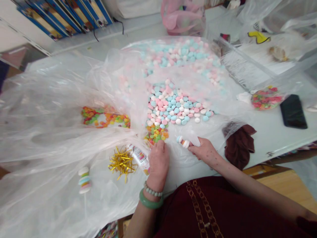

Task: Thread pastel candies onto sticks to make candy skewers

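My right hand (204,152) is closed around a candy skewer (183,142), with white, blue and orange-brown pieces stacked at its tip; a whitish translucent piece sticks up by the fingers. My left hand (159,160) reaches the near edge of a patch of small ring gummies (156,133) in orange, yellow and green. Its fingers are pressed together, and whatever is between them is hidden. Behind the gummies spreads a heap of pink, blue and white round candies (173,105). A finished-looking candy stick (84,180) lies at the left under or on clear plastic.
Clear plastic sheeting (49,99) covers much of the left side, with more ring gummies (106,117) beneath. Gold twist ties (122,163) and a printed packet (140,157) lie left of my hand. At right are a brown cloth (240,145), a phone (294,111) and a gummy bag (267,98).
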The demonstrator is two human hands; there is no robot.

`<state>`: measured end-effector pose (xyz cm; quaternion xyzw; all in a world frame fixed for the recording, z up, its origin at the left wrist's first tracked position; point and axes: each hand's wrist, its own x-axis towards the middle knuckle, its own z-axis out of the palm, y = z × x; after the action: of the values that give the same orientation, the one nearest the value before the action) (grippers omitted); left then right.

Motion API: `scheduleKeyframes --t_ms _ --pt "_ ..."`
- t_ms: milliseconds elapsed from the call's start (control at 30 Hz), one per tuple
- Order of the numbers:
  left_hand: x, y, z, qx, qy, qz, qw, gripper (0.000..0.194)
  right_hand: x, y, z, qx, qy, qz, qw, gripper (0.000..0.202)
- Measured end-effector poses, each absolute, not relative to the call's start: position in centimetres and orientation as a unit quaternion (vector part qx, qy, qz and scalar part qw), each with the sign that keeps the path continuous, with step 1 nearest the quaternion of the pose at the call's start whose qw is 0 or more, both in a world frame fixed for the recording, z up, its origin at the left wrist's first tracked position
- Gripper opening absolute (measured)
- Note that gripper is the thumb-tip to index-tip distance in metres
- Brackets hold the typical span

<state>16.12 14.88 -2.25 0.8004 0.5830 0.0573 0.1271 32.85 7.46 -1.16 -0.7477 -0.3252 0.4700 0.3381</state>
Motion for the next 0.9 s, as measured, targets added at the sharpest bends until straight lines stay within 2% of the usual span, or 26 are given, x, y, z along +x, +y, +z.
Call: scheduleKeyframes --t_ms 100,200,433,667,767,900 --pt "15.0 15.8 -2.8 0.724 0.624 0.182 0.231 0.020 33.0 7.4 -1.2 -0.750 -0.315 0.472 0.340 0.010" --pt "14.3 16.2 -3.2 0.703 0.618 0.219 0.276 0.027 33.0 7.3 -1.3 -0.748 -0.310 0.478 0.340 0.009" --pt "15.7 15.6 -2.5 0.807 0.576 0.045 0.120 0.018 32.6 7.5 -1.0 -0.736 -0.317 0.492 0.340 0.009" --pt "15.9 16.1 -1.6 0.811 0.567 0.004 0.147 0.019 32.9 7.5 -0.9 -0.745 -0.332 0.473 0.335 0.011" --pt "15.6 16.2 -1.1 0.744 0.590 0.095 0.299 0.011 32.8 7.1 -0.5 -0.736 -0.381 0.457 0.321 0.011" --pt "15.3 16.4 -0.2 0.492 0.543 0.199 0.652 0.020 32.2 6.6 0.2 -0.707 -0.475 0.437 0.288 0.018"
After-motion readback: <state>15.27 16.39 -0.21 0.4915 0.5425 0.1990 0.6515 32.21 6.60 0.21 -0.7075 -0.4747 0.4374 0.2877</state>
